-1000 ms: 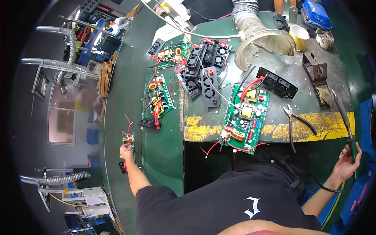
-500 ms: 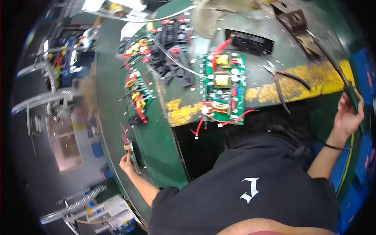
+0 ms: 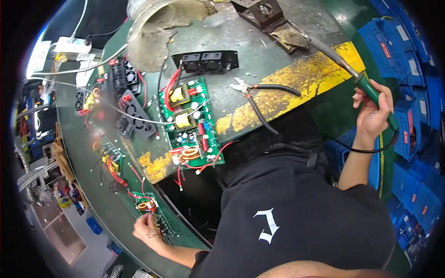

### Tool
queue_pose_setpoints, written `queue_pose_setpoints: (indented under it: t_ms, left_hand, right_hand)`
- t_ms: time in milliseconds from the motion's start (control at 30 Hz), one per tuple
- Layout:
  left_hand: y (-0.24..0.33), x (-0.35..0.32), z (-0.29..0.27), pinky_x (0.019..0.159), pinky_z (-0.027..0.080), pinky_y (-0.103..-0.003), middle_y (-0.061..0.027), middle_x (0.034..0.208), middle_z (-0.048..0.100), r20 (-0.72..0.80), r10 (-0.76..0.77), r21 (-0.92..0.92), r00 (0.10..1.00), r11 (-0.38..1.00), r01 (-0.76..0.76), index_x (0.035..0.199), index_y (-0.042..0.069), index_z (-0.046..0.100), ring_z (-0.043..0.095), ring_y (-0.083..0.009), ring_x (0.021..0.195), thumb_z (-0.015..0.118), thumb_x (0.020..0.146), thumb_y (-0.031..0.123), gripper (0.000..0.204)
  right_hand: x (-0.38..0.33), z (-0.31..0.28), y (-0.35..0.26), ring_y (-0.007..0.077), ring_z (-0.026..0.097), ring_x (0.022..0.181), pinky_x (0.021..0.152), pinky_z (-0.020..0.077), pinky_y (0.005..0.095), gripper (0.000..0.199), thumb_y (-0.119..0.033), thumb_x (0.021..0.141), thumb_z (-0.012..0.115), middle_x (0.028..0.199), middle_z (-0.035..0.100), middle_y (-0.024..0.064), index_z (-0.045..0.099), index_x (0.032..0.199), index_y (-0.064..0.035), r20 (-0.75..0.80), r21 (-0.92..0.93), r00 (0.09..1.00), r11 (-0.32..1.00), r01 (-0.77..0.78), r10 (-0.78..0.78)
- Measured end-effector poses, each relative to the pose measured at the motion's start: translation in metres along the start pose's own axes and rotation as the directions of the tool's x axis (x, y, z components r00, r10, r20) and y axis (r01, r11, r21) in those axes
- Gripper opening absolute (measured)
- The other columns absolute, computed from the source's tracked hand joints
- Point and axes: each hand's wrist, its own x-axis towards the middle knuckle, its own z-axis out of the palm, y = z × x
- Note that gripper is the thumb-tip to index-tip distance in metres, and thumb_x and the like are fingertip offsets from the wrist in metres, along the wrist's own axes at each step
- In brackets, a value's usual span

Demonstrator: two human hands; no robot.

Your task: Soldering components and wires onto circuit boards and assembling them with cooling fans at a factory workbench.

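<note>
My left hand [image 3: 147, 230] grips a small green circuit board [image 3: 149, 209] with red wires at the lower left, on the green conveyor [image 3: 88, 185]. Off to the right, my right hand [image 3: 372, 113] is closed around the green handle of a soldering iron [image 3: 352, 72], whose tip points up toward the iron's stand [image 3: 266, 16]. Between the hands, a larger green circuit board [image 3: 192, 125] with yellow transformers and red wires lies on the grey bench [image 3: 259, 55], near its yellow-striped front edge.
Black-handled cutters [image 3: 257, 95] lie right of the large board. A black twin-fan panel [image 3: 206, 60] sits behind it, a metal exhaust duct [image 3: 153, 23] beyond. More fan panels [image 3: 130, 109] and boards [image 3: 109, 160] ride the conveyor. Blue crates [image 3: 408, 55] stand at right.
The view has swung down and closer. My left hand has brought the small board nearer along the conveyor. My right hand has lifted the soldering iron higher at the right.
</note>
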Motion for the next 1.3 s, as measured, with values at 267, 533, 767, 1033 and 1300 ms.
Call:
queue_pose_setpoints:
  t_ms: [267, 533, 767, 1033, 1300]
  left_hand:
    - [0.262, 0.053, -0.040, 0.067, 0.048, -0.028, -0.0124, 0.089, 0.068, -0.430, 0.657, -0.228, 0.620, 0.585, -0.778, 0.103, -0.001, 0.074, 0.063, -0.0216, 0.075, 0.073, 0.082, -0.009, 0.023]
    - [0.449, 0.094, -0.045, 0.075, 0.051, -0.037, -0.0118, 0.090, 0.065, -0.268, 0.963, -0.052, 0.029, 0.015, -0.999, 0.100, 0.001, 0.073, 0.063, -0.0291, 0.082, 0.076, 0.078, -0.003, 0.022]
    - [0.554, 0.093, -0.005, 0.078, 0.052, -0.037, -0.0093, 0.087, 0.063, -0.311, 0.925, 0.086, -0.220, -0.204, -0.975, 0.097, 0.006, 0.073, 0.064, -0.0287, 0.086, 0.074, 0.085, 0.013, 0.013]
    - [0.590, 0.100, 0.008, 0.087, 0.041, -0.042, -0.0098, 0.096, 0.054, -0.165, 0.947, 0.022, -0.277, -0.277, -0.961, 0.074, 0.007, 0.069, 0.053, -0.0295, 0.102, 0.063, 0.077, 0.012, 0.008]
    - [0.595, 0.102, 0.014, 0.088, 0.040, -0.042, -0.0111, 0.099, 0.054, -0.115, 0.942, 0.084, -0.316, -0.308, -0.948, 0.071, 0.006, 0.067, 0.052, -0.0301, 0.103, 0.064, 0.079, 0.014, 0.012]
  right_hand:
    - [0.001, -0.015, 0.033, 0.0276, 0.065, 0.064, 0.055, 0.0528, 0.0335, 0.045, -0.034, 0.100, 0.043, 0.088, 0.070, 0.0266, 0.060, 0.117, 0.0044, -0.013, 0.126, 0.995, 0.988, -0.094, 0.096]
    - [-0.012, -0.017, 0.049, 0.0284, 0.066, 0.063, 0.052, 0.0536, 0.0343, 0.046, -0.036, 0.100, 0.044, 0.087, 0.070, 0.0269, 0.061, 0.116, 0.0030, -0.002, 0.189, 0.988, 0.970, -0.150, 0.153]
    - [-0.014, -0.022, 0.050, 0.0282, 0.066, 0.064, 0.050, 0.0535, 0.0338, 0.041, -0.035, 0.098, 0.048, 0.093, 0.068, 0.0252, 0.061, 0.112, 0.0016, 0.002, 0.244, 0.987, 0.957, -0.158, 0.162]
    - [-0.014, -0.029, 0.054, 0.0280, 0.066, 0.069, 0.053, 0.0541, 0.0335, 0.040, -0.036, 0.097, 0.051, 0.097, 0.066, 0.0269, 0.061, 0.112, -0.0006, 0.097, 0.203, 0.991, 0.973, -0.111, 0.093]
    - [-0.008, -0.038, 0.051, 0.0273, 0.067, 0.072, 0.055, 0.0546, 0.0322, 0.041, -0.036, 0.096, 0.056, 0.099, 0.067, 0.0270, 0.061, 0.114, 0.0006, 0.196, 0.111, 0.980, 0.992, -0.063, 0.041]
